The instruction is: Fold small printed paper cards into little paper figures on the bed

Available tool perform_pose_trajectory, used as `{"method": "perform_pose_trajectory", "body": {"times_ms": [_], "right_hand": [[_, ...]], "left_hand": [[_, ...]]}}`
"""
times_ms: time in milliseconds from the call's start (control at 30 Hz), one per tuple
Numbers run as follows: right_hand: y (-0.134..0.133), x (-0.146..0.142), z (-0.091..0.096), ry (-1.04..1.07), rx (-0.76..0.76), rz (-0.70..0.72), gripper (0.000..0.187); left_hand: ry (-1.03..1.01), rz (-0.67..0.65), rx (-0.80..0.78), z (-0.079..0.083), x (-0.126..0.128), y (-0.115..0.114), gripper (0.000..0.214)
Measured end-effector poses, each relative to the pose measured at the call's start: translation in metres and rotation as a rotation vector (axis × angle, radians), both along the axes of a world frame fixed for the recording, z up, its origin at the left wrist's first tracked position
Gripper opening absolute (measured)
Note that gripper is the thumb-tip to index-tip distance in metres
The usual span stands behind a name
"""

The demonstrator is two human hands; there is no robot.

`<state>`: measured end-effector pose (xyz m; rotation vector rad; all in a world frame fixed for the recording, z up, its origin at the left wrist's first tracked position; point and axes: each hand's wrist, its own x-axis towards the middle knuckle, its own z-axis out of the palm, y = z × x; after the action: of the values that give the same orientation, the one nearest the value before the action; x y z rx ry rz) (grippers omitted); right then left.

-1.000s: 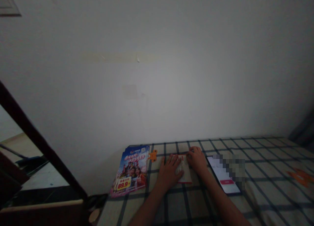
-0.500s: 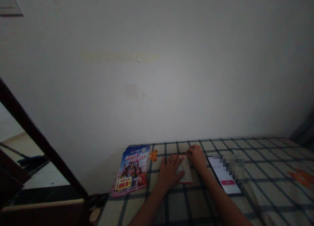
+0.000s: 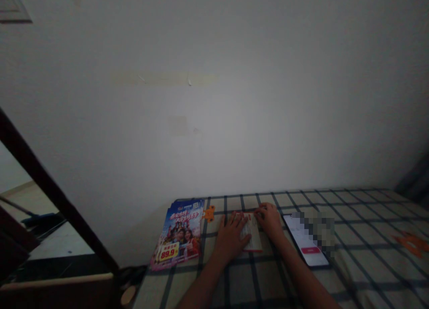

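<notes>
a: what's farthest to the left of the left hand (image 3: 231,237)?
b: a dark slanting bar (image 3: 56,193), well apart from it. nearer in, a stack of flyers (image 3: 181,231) lies slightly fanned on the checked cloth (image 3: 243,284).
a: and between that stack and the left hand?
b: a small orange figure (image 3: 208,214), just beside the stack's right edge.
a: how is the left hand set?
b: palm down, fingers apart, laid over the left part of a white paper (image 3: 254,238) with red along its near edge. so the paper lies partly under it and reaches toward the right hand (image 3: 269,219).
a: and that one?
b: fingers bent, at the paper's far right corner. it's dim and small there, so i can't tell whether they pinch the corner or only rest on it.
a: further right?
b: a phone (image 3: 306,244), screen lit, near the right forearm. well beyond it, a second orange figure (image 3: 412,244).
</notes>
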<state>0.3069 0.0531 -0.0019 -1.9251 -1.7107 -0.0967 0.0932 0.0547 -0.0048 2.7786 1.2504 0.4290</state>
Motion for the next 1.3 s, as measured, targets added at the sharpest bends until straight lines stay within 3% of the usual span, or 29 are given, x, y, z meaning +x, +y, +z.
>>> {"method": "perform_pose_trajectory", "body": {"times_ms": [367,833,1300], "right_hand": [[-0.019,-0.005,0.01,-0.027,-0.032,0.056,0.014],[-0.053,0.0,-0.001,0.029,-0.024,0.182,0.017],[-0.08,0.006,-0.011,0.069,-0.065,0.248,0.036]], "left_hand": [[-0.054,-0.008,0.026,-0.003,0.0,-0.001,0.06],[-0.085,-0.024,0.033,-0.003,-0.001,0.0,0.06],[-0.044,-0.014,0.033,-0.005,-0.001,0.002,0.062]]}}
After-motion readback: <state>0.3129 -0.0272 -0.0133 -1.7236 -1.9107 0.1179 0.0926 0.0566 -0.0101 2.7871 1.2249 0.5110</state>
